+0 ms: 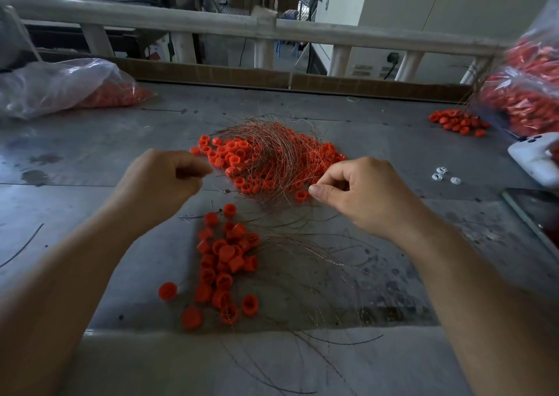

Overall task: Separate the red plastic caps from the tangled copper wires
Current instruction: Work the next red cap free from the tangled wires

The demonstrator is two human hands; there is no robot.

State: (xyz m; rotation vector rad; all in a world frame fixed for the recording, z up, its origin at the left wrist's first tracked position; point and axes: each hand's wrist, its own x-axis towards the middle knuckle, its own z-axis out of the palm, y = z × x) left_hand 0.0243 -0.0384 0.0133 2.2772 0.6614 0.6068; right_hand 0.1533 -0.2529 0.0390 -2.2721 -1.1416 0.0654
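On table [90, 159]: 3 cap piles [233, 156] [227, 262] [456, 122], 1 wire tangle [279, 149], 2 hands [163, 178] [366, 193].

On your grey table [90, 159] lie copper wires [272, 150] tangled with red caps [230, 153], a nearer cap pile [225, 262], a left bag [54, 84] and a right bag [526, 93].

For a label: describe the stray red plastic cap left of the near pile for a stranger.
Start at the grey table. Find the pile of red plastic caps nearest the person. The stray cap lies alone off its left edge.
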